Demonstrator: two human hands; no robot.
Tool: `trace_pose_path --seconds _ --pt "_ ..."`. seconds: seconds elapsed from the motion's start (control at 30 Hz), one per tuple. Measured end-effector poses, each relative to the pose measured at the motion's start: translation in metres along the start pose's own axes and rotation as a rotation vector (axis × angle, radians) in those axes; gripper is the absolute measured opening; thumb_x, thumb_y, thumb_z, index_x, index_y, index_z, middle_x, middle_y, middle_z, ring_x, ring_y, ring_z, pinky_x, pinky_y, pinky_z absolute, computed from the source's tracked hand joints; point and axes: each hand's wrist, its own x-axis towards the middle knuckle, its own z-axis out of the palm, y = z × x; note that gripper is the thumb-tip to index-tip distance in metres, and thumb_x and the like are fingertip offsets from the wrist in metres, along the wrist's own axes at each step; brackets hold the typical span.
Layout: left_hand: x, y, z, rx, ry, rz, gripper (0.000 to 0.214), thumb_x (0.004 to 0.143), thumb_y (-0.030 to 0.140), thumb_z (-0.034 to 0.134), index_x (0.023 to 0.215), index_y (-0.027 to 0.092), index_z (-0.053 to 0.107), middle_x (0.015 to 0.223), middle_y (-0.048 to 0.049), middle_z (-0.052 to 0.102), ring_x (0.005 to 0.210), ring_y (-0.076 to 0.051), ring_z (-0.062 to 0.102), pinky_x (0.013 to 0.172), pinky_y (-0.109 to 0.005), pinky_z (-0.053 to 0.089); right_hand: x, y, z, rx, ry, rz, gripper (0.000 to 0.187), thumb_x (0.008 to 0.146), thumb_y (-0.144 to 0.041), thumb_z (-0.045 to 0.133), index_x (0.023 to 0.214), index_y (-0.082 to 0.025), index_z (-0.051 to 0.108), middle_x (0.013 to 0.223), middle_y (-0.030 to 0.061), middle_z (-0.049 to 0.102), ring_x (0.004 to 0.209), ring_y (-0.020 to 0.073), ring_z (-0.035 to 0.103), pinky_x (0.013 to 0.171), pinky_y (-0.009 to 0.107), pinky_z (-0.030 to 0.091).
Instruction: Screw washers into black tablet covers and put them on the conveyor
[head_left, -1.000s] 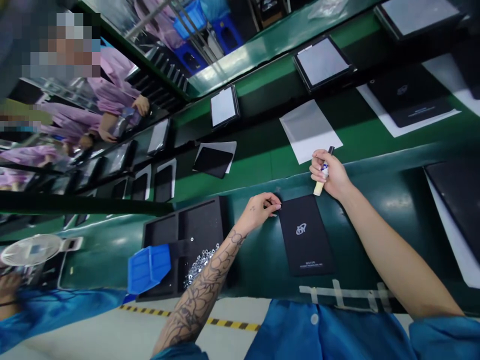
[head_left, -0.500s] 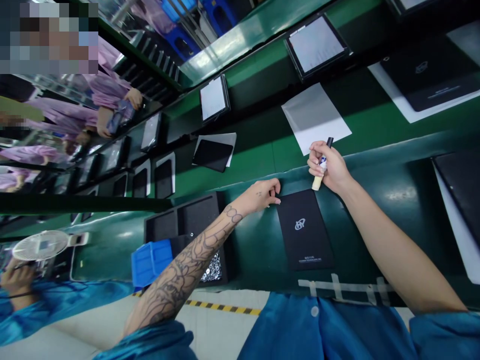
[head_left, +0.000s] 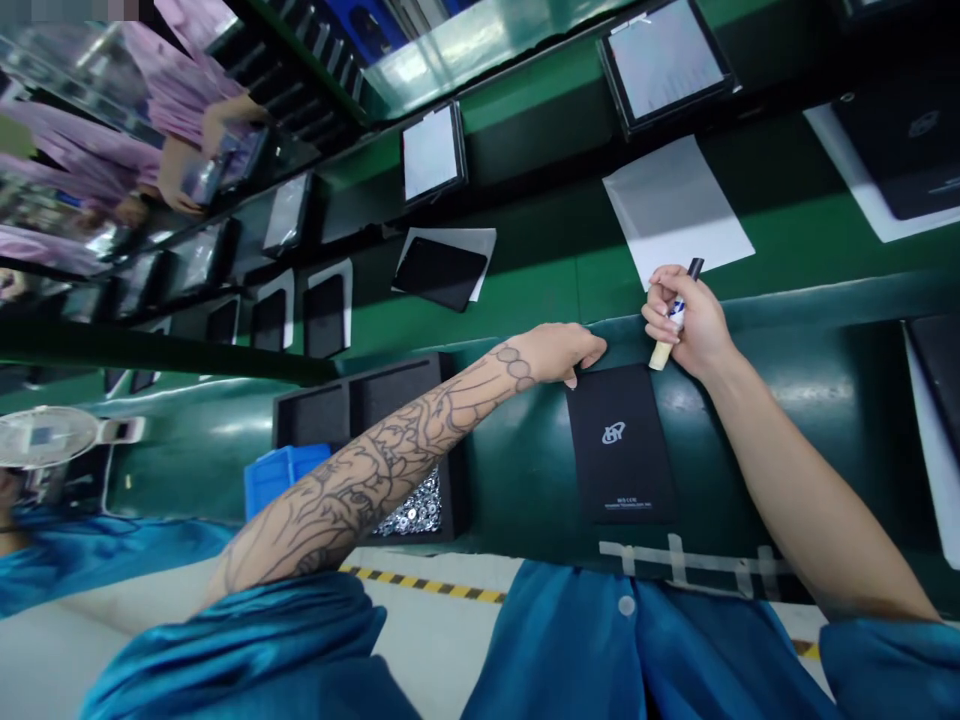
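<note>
A pale logo marks the matte black rectangular panel; right hand clasps a slender, yellow-tipped tube; left hand curls, its grip unclear.

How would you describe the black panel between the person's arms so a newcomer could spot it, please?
On the dark green bench, find the pale tape along its near edge. Just beyond lies the black panel, logo up; unlike neighbouring panels, it shows no white sheet beneath.
</note>
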Motion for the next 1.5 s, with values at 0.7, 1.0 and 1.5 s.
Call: trace_pose_path --seconds 0.7,1.0,1.5 --pt "-0.053 -0.012 0.04 -0.177 0.268 0.117 0.014 0.108 0.012 0.051 0.099 0.02 0.059 0.099 -0.0035 0.06 0.085 -0.018 0.059 0.081 -0.033 0.049 -0.003 0.002 0.006 -0.067 0.006 -0.023 0.031 0.085 -0.039 0.082 0.094 -0.024 0.057 0.063 -0.0072 0.047 0.043 0.0076 0.029 0.037 0.02 0.018" --pt "-0.059 -0.017 0.052 -0.005 0.354 0.156 0.021 0.115 0.021 0.047 0.108 0.02 0.067 0.107 -0.0072 0.066 0.097 -0.022 0.066 0.09 -0.037 0.056 -0.002 0.003 0.008 -0.04 0.028 -0.007 0.032 0.086 -0.04 0.082 0.095 -0.024 0.055 0.063 -0.0076 0.048 0.044 0.0079 0.031 0.037 0.02 0.021" --pt "-0.051 -0.026 0.03 -0.021 0.151 0.253 0.025 0.117 0.027 0.043 0.107 0.02 0.065 0.107 -0.0076 0.063 0.095 -0.021 0.062 0.092 -0.038 0.056 -0.004 0.004 0.011 0.018 0.027 0.003 0.027 0.09 -0.033 0.078 0.095 -0.024 0.053 0.062 -0.0072 0.049 0.044 0.0086 0.034 0.037 0.019 0.025"
